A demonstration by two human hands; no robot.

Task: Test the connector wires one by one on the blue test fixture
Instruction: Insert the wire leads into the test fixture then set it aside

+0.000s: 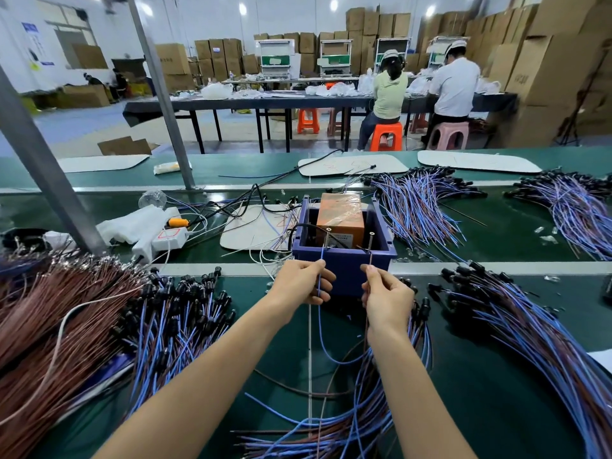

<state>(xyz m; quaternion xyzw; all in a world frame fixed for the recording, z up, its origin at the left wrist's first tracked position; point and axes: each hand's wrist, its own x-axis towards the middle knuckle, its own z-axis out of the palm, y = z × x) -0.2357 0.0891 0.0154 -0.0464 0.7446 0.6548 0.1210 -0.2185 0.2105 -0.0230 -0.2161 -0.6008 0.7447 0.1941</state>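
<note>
The blue test fixture (344, 256) is an open box in the middle of the green bench, with an orange unit (341, 215) inside and two metal pins on its front wall. My left hand (303, 281) pinches a blue wire (319, 326) whose tip reaches up to the left pin. My right hand (385, 294) pinches a brown wire (367, 313) whose tip points up at the right pin. Both hands sit just in front of the fixture. A loose bundle of blue and brown connector wires (347, 422) lies under my right forearm.
Heaps of connector wires lie at left (165, 319), near right (516, 326) and behind the fixture (417, 203). A brown wire heap (49, 326) fills the far left. A white power strip (165, 238) and metal post (159, 91) stand at back left. Two people sit at a far table.
</note>
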